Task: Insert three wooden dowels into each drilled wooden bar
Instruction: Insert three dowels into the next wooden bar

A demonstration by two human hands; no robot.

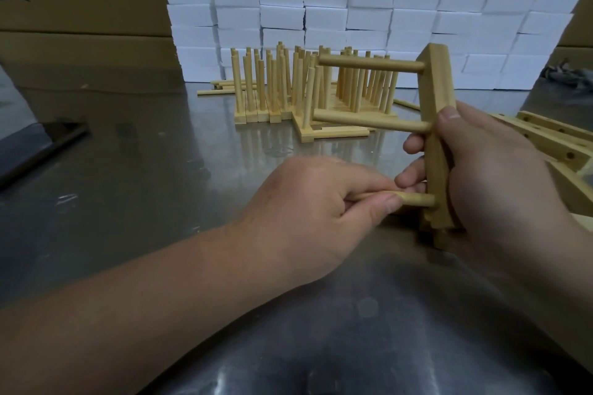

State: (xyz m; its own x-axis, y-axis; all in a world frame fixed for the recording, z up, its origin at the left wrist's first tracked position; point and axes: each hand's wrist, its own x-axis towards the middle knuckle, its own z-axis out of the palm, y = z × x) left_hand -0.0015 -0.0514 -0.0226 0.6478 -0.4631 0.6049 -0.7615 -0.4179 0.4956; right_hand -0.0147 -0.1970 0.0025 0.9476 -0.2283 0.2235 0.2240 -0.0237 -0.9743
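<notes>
My right hand (491, 176) grips a drilled wooden bar (438, 99) held upright above the steel table (144, 170). Two dowels stick out of the bar to the left: an upper dowel (369, 65) and a middle dowel (369, 120). My left hand (314, 212) pinches a third dowel (414, 199) whose right end sits at the bar's lowest hole. Most of that dowel is hidden inside my fingers.
Several finished bars with upright dowels (308, 86) stand in rows at the table's middle back. Loose dowels (221, 88) lie beside them. Empty drilled bars (552, 138) are piled at the right. White foam blocks (353, 3) and cardboard boxes (80, 9) wall the back.
</notes>
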